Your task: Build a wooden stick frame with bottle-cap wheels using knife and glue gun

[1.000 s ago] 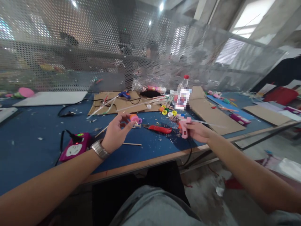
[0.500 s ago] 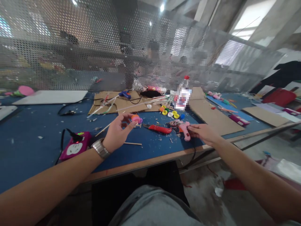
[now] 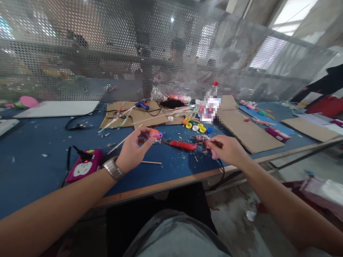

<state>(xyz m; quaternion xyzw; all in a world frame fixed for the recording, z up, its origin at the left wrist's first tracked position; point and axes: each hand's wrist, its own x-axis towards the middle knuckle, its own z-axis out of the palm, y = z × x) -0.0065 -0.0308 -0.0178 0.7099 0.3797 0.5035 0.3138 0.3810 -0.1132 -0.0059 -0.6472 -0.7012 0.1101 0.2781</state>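
Observation:
My left hand (image 3: pixel 136 148), a metal watch on its wrist, is closed in a pinch on joined bottle caps (image 3: pixel 154 134), orange, pink and purple, with short pale stick pieces under them. My right hand (image 3: pixel 227 148) has its fingers pinched together over a pink glue gun (image 3: pixel 215 155). The hand hides most of the glue gun, and what the fingertips hold I cannot make out. Something orange shows beside them. Between both hands lies a red-handled knife (image 3: pixel 183 145) with its blade pointing left. A thin wooden stick (image 3: pixel 151 162) rests near my left hand.
Several loose bottle caps (image 3: pixel 195 127) lie behind the knife, near a red-capped bottle (image 3: pixel 210 107). Cardboard (image 3: pixel 252 134) lies at right. A blue glue gun (image 3: pixel 142 105) rests at the back. A purple power socket (image 3: pixel 85 166) with a plugged-in cord stands at left. Perforated metal screens the back.
My right hand has shifted left over the pink glue gun, from its side, and its fingers have drawn into a pinch. The left hand still holds the caps, almost unmoved.

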